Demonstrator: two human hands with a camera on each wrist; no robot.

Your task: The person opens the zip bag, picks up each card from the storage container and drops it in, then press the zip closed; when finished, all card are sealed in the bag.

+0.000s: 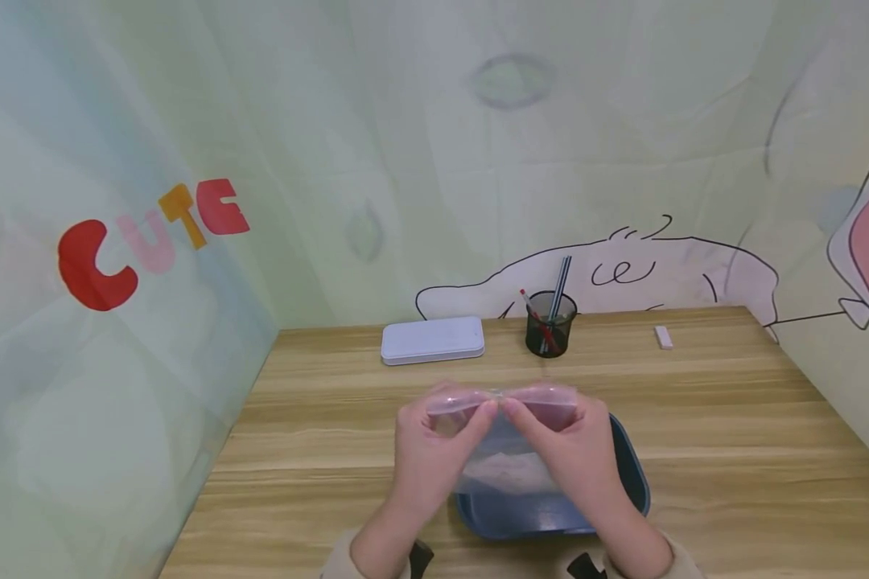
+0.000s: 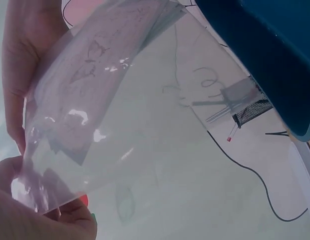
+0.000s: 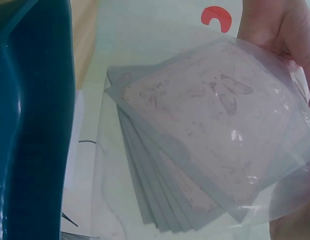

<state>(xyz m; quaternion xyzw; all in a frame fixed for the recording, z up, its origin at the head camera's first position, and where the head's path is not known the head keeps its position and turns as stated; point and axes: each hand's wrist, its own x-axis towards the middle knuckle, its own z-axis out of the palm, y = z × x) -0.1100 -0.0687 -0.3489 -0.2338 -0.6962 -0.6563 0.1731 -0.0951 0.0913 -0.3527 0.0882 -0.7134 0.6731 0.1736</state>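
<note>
A clear plastic bag (image 1: 507, 473) hangs upright between both hands, its top edge nearest the fingers. My left hand (image 1: 429, 450) pinches the left part of that top edge, and my right hand (image 1: 582, 454) pinches the right part; the thumbs nearly meet at the middle. Inside the bag, several thin square pinkish sheets with faint printed patterns (image 3: 204, 110) lie fanned over each other, as the right wrist view shows. Directly below the bag is a dark blue plastic bin (image 1: 529, 521), partly covered by the hands and bag. Its inside is mostly hidden.
On the wooden table (image 1: 319, 450), a white flat case (image 1: 432, 340) lies at the back. Beside it stands a black mesh pen holder (image 1: 549, 334) with pens. A small pale eraser-like block (image 1: 663, 337) lies back right. Printed cloth (image 1: 333, 161) hangs behind and at the sides.
</note>
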